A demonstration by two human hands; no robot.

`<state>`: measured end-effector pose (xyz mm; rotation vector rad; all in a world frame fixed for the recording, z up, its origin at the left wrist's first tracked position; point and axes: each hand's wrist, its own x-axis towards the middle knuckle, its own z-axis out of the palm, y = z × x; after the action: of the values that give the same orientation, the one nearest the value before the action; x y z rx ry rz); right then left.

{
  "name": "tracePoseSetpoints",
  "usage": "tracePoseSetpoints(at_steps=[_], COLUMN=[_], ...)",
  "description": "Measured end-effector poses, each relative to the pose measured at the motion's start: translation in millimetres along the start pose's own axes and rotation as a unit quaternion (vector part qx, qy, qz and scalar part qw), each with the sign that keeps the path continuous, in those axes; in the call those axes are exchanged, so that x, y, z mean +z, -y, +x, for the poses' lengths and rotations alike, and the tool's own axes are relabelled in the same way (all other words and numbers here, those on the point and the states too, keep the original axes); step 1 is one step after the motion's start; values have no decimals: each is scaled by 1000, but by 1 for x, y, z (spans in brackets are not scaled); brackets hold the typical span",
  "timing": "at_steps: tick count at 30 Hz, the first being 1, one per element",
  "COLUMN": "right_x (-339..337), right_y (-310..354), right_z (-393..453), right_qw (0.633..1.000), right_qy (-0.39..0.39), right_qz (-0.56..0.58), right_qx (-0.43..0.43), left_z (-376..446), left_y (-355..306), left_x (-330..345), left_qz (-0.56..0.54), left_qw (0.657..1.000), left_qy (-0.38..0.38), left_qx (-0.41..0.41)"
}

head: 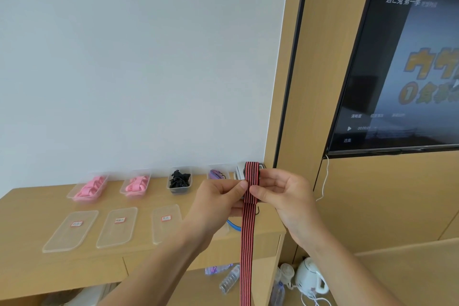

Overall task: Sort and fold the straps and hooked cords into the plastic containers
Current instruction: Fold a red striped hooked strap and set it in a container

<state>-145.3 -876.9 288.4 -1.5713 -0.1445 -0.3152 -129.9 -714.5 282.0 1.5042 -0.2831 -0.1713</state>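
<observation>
I hold a red and black striped hooked cord (pixel 248 231) up in front of me, folded over at the top. My left hand (pixel 218 196) pinches it from the left and my right hand (pixel 280 191) pinches it from the right. Its long end hangs straight down past the desk edge, and a black hook (pixel 258 211) shows beside it. On the wooden desk (pixel 37 268) stand two containers of pink straps (pixel 90 187) (pixel 136 184), one of black straps (pixel 180 179) and one with a purple cord (pixel 217 174). A blue cord (pixel 233 226) lies under my hands.
Three clear lids (pixel 72 230) (pixel 118 226) (pixel 165 222) with red labels lie in a row at the desk's front. A screen (pixel 402 69) hangs on the right wall. Plastic bottles (pixel 229 279) and a white kettle (pixel 310 276) sit on the floor below the desk's right end.
</observation>
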Motion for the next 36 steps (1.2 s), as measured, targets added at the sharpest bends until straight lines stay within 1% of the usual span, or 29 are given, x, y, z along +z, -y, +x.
tracePoseSetpoints(at_steps=[3, 8, 12, 17, 20, 23, 25, 28, 29, 33, 35, 36], right_x=[1, 2, -2, -5, -2, 1, 1, -1, -1, 1, 1, 0], right_y=[0, -4, -7, -6, -9, -16, -22, -29, -31, -38, -40, -41], right_z=[-3, -6, -4, 0, -4, -9, -12, -16, -17, -22, -22, -22], right_qw=[1000, 1000, 1000, 1000, 998, 995, 989, 959, 949, 939, 936, 929], right_qy=[-9, -19, -12, -8, -7, -22, -39, -61, -70, -93, -95, -95], right_qz=[-5, 18, 21, 11, -19, -34, -70, -180, -198, -198, -205, -219], right_qx=[-6, 4, 4, -17, -54, -92, -125, -210, -233, -266, -270, -283], left_z=[0, 0, -2, -2, -3, -1, -2, -1, -1, 1, 2, 3], left_y=[2, 6, 6, 6, 5, 3, 2, -2, -3, -6, -6, -6], left_x=[2, 5, 4, 5, 4, 1, -1, -5, -6, -11, -13, -13], left_qz=[13, 32, 20, 29, 19, -23, -62, -102, -107, -110, -113, -114], left_qw=[1000, 999, 1000, 998, 997, 997, 994, 990, 990, 990, 990, 991], left_qy=[-6, -14, -5, 2, -2, 8, 20, 37, 41, 43, 33, 24], left_qx=[-5, -5, -4, -54, -69, -76, -83, -84, -80, -75, -73, -70])
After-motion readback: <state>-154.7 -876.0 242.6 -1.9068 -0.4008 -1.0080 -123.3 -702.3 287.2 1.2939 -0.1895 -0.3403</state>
